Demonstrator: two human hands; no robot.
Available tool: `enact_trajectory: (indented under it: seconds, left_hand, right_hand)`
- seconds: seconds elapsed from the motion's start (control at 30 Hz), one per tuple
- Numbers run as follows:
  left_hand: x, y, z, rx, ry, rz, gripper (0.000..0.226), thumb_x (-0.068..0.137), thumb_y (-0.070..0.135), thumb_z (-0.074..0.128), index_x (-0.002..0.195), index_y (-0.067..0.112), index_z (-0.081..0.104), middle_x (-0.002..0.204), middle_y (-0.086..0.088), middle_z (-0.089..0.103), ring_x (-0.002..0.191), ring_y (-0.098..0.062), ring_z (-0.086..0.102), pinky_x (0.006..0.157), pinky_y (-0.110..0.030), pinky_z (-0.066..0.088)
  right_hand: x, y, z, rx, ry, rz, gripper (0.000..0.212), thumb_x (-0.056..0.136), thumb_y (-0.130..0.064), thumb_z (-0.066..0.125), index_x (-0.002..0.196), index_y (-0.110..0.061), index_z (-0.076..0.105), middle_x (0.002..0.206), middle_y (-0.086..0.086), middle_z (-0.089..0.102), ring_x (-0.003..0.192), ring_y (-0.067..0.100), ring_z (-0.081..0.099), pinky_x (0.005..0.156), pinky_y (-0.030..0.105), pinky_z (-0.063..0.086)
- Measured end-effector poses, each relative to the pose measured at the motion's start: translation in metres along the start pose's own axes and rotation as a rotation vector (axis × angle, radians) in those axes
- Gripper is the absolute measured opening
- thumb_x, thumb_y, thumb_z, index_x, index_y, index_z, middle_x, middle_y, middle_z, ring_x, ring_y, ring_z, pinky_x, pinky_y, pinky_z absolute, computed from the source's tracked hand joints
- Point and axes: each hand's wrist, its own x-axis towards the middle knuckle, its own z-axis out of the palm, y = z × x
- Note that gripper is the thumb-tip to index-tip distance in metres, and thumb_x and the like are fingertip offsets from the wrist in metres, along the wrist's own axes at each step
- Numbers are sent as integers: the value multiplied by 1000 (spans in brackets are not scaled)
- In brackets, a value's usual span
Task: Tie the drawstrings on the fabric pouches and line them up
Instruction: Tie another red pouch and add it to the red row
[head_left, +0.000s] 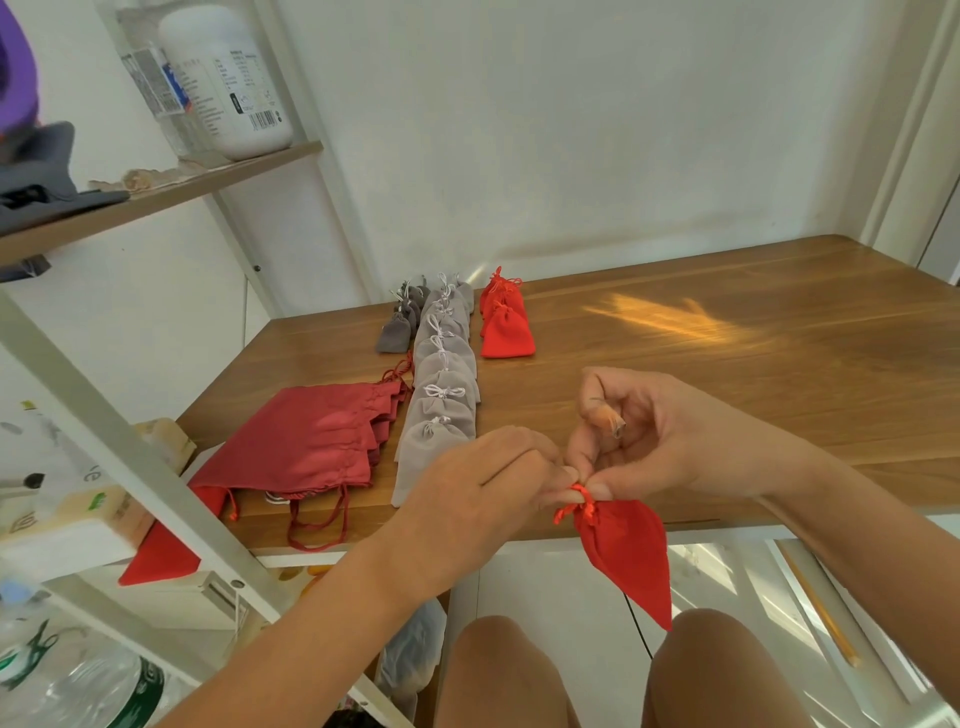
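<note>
Hands meet just in front of the near edge of the wooden table (727, 364). The left hand (483, 488) has its fingers curled, the fingertips pinching the red drawstring (576, 501) at the neck of a bright red pouch (626, 551). The right hand (654, 441) pinches the same drawstring between thumb and forefinger, its other fingers curled above. The pouch hangs from this shared grip below table level, over the person's knees, its neck gathered and its body tapering down to a point.

On the table, three lines of tied pouches run away from the person. A row of light grey pouches (441, 395) with white bows occupies the middle, its nearest pouch reaching the table's front edge. A short row of dark grey pouches (397, 327) lies at the far end on its left. A short row of red pouches (506, 327) lies at the far end on its right, slightly apart. A stack of larger dark red drawstring bags (306, 441) lies left of the light grey row, cords trailing over the table edge.

A shelf (156, 197) at upper left carries a white plastic bottle (228, 78).
</note>
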Motion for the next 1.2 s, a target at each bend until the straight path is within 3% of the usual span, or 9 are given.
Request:
enact_trajectory:
  seconds: [0.1, 0.33, 0.5, 0.63, 0.73, 0.87, 0.93, 1.1, 1.2]
  left_hand:
    - [3, 1, -2, 9, 65, -11, 14, 97, 23, 52, 94, 9, 53, 96, 2, 51, 81, -7, 54, 75, -9, 45]
    - [2, 0, -2, 94, 90, 54, 9, 94, 16, 57, 94, 9, 52, 97, 1, 49, 79, -9, 53, 70, -16, 47]
    - [4, 3, 3, 35, 144, -101, 12, 90, 20, 61, 90, 9, 57, 91, 3, 52, 80, -4, 53, 81, -3, 38]
    - [7, 5, 6, 1, 238, -256, 14, 84, 23, 68, 88, 14, 58, 85, 8, 55, 78, -2, 54, 76, -3, 40]
    - [7, 9, 11, -12, 275, -346, 15, 82, 19, 70, 78, 6, 67, 75, 1, 63, 71, -3, 55, 67, -8, 44]
    - [3, 20, 21, -116, 333, -509, 15, 84, 19, 69, 75, 7, 69, 70, 4, 65, 66, -4, 58, 61, -17, 47]
    - [3, 25, 24, -124, 367, -536, 16, 85, 20, 68, 75, 8, 69, 71, 5, 65, 66, -4, 57, 61, -15, 46]
    - [6, 26, 29, -139, 386, -587, 15, 86, 26, 65, 79, 13, 68, 75, 11, 64, 72, -2, 60, 63, -15, 49]
    - [7, 24, 31, -213, 389, -646, 6, 87, 29, 64, 84, 24, 63, 81, 13, 67, 75, -4, 65, 67, -14, 50]
  right_hand:
    - [0, -3, 1, 49, 9, -23, 44, 76, 18, 63, 84, -13, 33, 81, 11, 70, 68, 17, 65, 63, 22, 52]
    - [0, -15, 5, -42, 21, 1, 45, 75, 18, 62, 81, -13, 30, 78, 14, 65, 64, 17, 58, 57, 20, 48]
    - [0, -19, 4, -89, 40, 21, 43, 78, 17, 59, 81, -13, 29, 79, 11, 64, 67, 19, 54, 57, 21, 44]
    - [0, -17, 5, -225, 148, -12, 35, 77, 3, 62, 79, -18, 34, 80, 5, 61, 71, 25, 47, 59, 35, 40]
    - [-1, -17, 9, -407, 226, -60, 30, 73, -11, 61, 76, -23, 34, 79, 2, 60, 74, 34, 49, 65, 48, 43]
    - [-1, -20, 14, -798, 307, -148, 40, 73, -12, 60, 75, -38, 29, 76, -3, 55, 67, 20, 50, 59, 30, 44]
    - [-2, -19, 13, -892, 355, -174, 44, 74, -12, 60, 76, -43, 28, 73, -3, 53, 66, 20, 51, 55, 29, 42]
    - [-3, -13, 15, -906, 429, -259, 25, 74, -26, 50, 76, -38, 27, 77, -3, 51, 73, 16, 57, 57, 28, 42]
    - [-5, -10, 15, -818, 467, -292, 22, 76, -27, 53, 76, -30, 31, 83, -5, 55, 74, 18, 58, 60, 29, 45]
